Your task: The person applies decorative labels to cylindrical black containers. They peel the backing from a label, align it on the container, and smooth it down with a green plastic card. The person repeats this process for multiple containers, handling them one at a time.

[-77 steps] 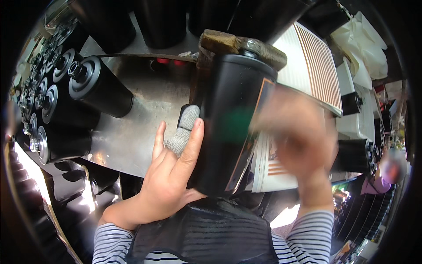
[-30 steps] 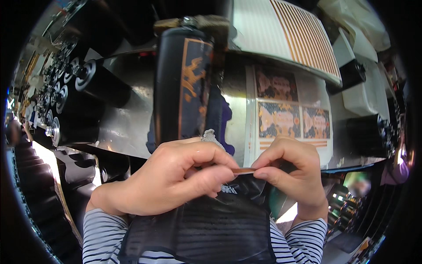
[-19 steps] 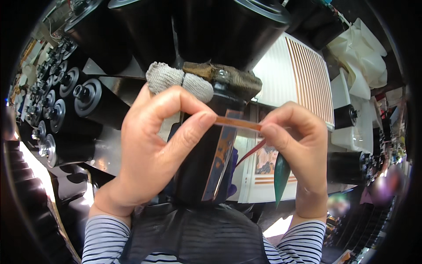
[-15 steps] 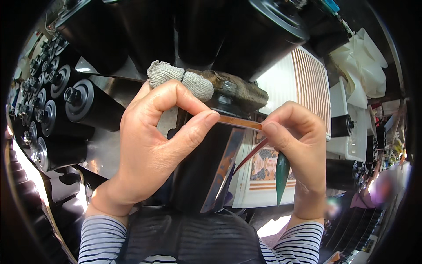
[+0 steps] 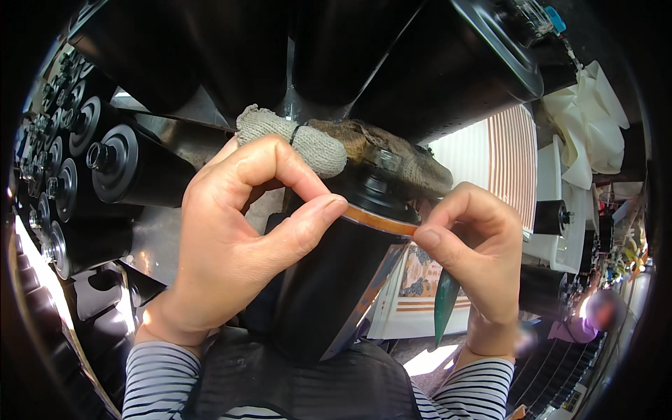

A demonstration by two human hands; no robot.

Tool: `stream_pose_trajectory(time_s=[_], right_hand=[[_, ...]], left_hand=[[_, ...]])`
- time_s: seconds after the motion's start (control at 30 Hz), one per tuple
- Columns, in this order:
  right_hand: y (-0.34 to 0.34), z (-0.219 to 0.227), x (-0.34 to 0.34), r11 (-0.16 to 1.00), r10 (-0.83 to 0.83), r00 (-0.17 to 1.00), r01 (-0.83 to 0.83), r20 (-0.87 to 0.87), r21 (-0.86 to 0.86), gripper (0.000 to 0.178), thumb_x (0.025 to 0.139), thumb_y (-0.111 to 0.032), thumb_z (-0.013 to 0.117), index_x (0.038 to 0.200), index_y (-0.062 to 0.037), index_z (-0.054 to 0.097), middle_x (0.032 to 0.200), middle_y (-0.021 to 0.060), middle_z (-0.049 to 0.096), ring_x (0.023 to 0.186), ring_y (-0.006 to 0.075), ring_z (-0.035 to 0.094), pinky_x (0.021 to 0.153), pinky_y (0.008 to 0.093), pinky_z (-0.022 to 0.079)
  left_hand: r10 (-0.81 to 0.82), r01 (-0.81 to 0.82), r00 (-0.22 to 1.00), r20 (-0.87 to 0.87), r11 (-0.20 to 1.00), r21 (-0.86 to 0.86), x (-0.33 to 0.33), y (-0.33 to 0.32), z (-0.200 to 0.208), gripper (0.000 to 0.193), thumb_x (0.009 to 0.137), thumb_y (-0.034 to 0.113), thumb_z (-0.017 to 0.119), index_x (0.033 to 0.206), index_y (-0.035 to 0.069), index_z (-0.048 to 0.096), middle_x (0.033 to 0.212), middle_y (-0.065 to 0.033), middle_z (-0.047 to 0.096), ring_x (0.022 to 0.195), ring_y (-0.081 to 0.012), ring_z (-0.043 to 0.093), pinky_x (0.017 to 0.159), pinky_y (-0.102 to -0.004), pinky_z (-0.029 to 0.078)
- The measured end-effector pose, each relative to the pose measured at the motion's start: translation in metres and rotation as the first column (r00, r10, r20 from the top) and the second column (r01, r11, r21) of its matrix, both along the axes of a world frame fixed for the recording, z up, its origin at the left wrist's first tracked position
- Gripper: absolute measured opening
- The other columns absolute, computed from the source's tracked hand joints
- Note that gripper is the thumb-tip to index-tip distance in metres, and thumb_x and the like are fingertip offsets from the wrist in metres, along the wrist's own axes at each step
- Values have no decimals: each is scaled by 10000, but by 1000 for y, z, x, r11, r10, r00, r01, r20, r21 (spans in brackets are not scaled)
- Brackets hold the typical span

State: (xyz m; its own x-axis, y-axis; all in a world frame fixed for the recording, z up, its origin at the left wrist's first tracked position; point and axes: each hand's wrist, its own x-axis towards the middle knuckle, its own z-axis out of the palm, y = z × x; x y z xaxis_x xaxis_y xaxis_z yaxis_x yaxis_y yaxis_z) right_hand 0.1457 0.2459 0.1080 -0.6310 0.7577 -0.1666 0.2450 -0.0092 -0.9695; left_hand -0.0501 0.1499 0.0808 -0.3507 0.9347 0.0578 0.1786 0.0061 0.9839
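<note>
My left hand (image 5: 241,238) pinches one end of a thin orange-brown strip (image 5: 381,222) between thumb and forefinger. The other end is pinched by my right hand (image 5: 479,245), so the strip spans both hands. It curves along the shoulder of a glossy black cylindrical bottle (image 5: 322,280) that slants toward my lap. A green pointed tool (image 5: 444,308) hangs below my right palm, its upper end hidden by the hand. Down the bottle's right side runs a patterned band (image 5: 374,297). The bottle's neck end sits by a worn brown padded rest (image 5: 420,166) with a grey knitted wrap (image 5: 318,148).
Large black cylinders (image 5: 427,63) stand close beyond my hands. Several black bottles (image 5: 133,164) are stacked at left. To the right are striped printed sheets (image 5: 511,157), a patterned sheet (image 5: 423,269), a white cloth (image 5: 595,119) and a person in purple (image 5: 574,329).
The strip has come down onto the bottle's shoulder and bends along it. A dark red strip that slanted below my right hand is out of sight. The bottle's neck shows more.
</note>
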Motion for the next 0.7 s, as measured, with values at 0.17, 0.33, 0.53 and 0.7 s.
stream_pose_trajectory(time_s=[0.17,0.33,0.53,0.7], right_hand=[[4,-1,3,999,39,999,-39,4,7,124,779,-72,733,765,-11,625,711,4,617,614,19,521,559,147,400],[3,-2,1,999,44,999,-44,-11,-7,126,780,-65,731,756,-12,619,700,-2,609,602,14,506,548,146,387],[2,-2,1,999,31,1000,-31,-2,-12,133,785,-72,731,757,-7,618,698,6,616,600,17,523,547,143,394],[3,-1,0,1000,29,999,-29,28,10,144,781,-78,737,750,-8,616,693,9,615,603,21,527,550,147,402]], left_hand=[[-23,23,1000,8,999,33,-3,0,-3,164,735,126,705,711,46,564,741,-10,519,716,-87,498,698,-224,408],[-28,28,999,-29,1000,-6,-5,-2,-1,173,731,136,709,709,47,562,739,-10,515,713,-88,491,702,-225,403],[-25,25,999,-31,1000,5,-5,-1,-2,164,732,128,711,709,51,569,741,-11,519,716,-91,501,713,-225,411],[-31,32,996,-84,999,9,-5,-1,-2,151,728,90,710,705,50,566,739,-9,522,716,-88,513,722,-221,418]])
